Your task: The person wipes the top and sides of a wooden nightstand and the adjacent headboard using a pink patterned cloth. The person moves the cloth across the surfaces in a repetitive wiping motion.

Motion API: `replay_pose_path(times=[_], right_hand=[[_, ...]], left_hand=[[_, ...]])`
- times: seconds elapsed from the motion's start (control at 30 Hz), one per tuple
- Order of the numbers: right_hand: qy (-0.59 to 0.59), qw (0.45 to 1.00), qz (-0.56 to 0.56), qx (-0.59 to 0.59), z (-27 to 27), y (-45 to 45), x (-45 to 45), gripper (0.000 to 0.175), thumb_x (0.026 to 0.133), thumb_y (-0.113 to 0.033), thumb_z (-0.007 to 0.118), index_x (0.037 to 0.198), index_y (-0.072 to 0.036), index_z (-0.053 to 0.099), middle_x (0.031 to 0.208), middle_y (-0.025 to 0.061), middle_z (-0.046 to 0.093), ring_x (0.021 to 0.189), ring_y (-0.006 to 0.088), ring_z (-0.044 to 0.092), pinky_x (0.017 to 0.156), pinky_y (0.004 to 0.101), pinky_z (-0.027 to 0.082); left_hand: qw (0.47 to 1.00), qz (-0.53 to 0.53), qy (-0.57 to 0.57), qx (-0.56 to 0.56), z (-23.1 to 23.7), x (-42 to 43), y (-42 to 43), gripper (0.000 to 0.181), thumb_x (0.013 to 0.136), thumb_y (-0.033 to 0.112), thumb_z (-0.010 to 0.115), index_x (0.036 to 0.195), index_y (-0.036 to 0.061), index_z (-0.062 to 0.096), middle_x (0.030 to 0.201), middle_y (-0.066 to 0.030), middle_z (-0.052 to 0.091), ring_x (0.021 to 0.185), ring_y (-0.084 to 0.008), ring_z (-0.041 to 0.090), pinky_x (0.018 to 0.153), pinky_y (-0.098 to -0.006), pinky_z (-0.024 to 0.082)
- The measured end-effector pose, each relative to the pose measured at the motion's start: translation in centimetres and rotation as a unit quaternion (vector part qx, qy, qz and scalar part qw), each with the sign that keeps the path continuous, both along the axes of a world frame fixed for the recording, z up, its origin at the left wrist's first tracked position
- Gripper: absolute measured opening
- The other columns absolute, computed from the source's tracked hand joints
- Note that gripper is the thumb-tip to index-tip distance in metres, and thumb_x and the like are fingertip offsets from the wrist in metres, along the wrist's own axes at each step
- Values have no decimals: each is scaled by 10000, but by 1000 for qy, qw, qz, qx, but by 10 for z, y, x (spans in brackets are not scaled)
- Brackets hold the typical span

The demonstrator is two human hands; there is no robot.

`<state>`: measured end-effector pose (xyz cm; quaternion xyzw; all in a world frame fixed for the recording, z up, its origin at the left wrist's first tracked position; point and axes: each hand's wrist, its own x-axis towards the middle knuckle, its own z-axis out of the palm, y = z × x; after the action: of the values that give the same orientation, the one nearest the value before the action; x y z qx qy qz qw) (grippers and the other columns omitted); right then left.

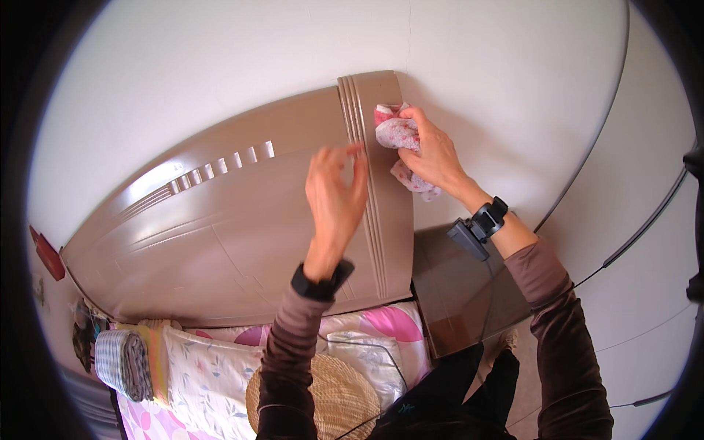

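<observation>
My right hand [435, 149] grips a crumpled pink-and-white patterned cloth [397, 133] against the right end of a glossy brown headboard [297, 220]. One loose end of the cloth hangs below my fingers. To the left, in front of the vertical grooved moulding [369, 220], my left hand [336, 190] is raised with thumb and forefinger apart, holding nothing. Whether its fingertips touch the headboard I cannot tell. Dark straps are on both wrists, and the right one carries a small black device [477, 228].
Below the headboard is a bed with a floral pillow [212, 368], a folded checked textile [122, 363] and a round woven straw mat [330, 393]. A dark brown bedside cabinet [456, 291] stands right of the bed. A thin black cable [488, 308] hangs from the right wrist.
</observation>
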<state>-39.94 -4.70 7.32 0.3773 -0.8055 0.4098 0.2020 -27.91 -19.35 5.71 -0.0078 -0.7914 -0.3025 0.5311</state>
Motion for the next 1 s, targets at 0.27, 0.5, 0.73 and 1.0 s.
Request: replay_pose_path(times=[0.27,0.5,0.73,1.0], right_hand=[[0,996,41,-82,-24,-3,-5,541,733,-45,629,1225,-108,411,1097,200,562,1016,392,565,853,460,472],[-9,995,57,-86,-27,1,-5,554,729,-35,646,1224,-112,410,1073,200,535,986,396,560,834,456,471],[1,993,58,-100,-32,1,-7,570,730,-48,665,1234,-118,408,1090,195,523,1003,390,555,845,449,468],[6,994,60,-96,-33,3,-7,569,736,-56,674,1236,-117,409,1104,193,517,1012,391,553,842,453,471]], left_hand=[[984,166,-18,68,59,-105,3,255,710,335,790,794,105,718,924,-54,612,988,-259,528,867,-401,424],[985,121,-15,121,59,-117,-3,187,687,249,780,692,124,641,892,-24,503,968,-241,472,911,-443,324],[984,129,-34,119,59,-119,-7,207,677,261,781,718,115,642,855,-15,506,869,-195,494,853,-392,372],[983,153,-23,98,60,-121,-8,276,659,281,814,733,61,664,819,-13,548,708,-137,545,703,-308,486]])
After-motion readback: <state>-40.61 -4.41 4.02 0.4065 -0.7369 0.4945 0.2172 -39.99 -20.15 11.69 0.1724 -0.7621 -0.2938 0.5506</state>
